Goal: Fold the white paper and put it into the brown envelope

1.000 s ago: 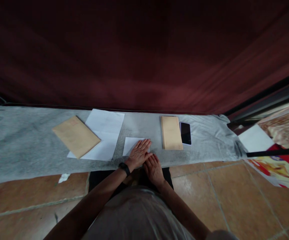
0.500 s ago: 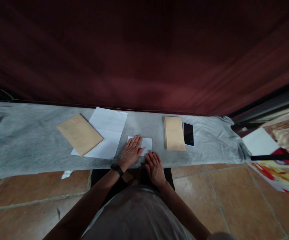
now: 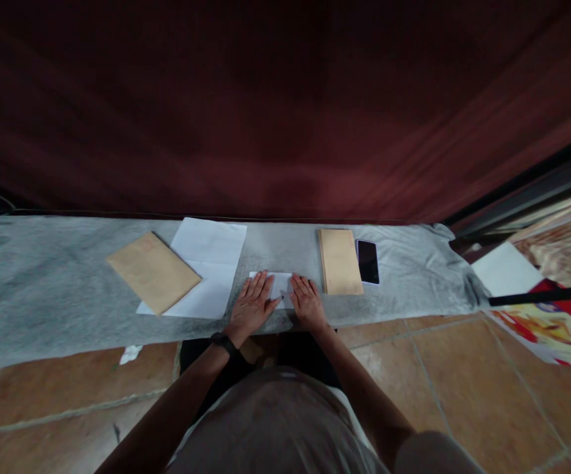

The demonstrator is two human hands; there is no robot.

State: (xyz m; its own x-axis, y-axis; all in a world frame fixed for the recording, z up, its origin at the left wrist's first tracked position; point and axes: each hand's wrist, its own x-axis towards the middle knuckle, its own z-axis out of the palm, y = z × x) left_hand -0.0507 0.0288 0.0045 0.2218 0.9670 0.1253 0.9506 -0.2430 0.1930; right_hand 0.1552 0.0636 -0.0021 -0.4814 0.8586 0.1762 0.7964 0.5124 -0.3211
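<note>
A small folded sheet of white paper (image 3: 280, 287) lies flat on the grey cloth (image 3: 68, 316) in front of me. My left hand (image 3: 252, 306) rests flat over its left part, fingers stretched out and pointing away from me. Over the right edge lies my right hand (image 3: 308, 304), also flat with its fingers extended. Between the two hands the middle of the paper shows; its left and right ends are covered. Neither hand grips anything.
To the left, a brown envelope (image 3: 154, 273) overlaps a larger creased white sheet (image 3: 211, 257). A stack of brown envelopes (image 3: 340, 262) lies on the right beside a dark-screened phone (image 3: 367, 261). Behind the cloth rises a dark red surface (image 3: 285, 131).
My right hand has moved forward from the near right corner onto the paper's right edge. My left hand has shifted slightly left on the paper. The view has moved a little.
</note>
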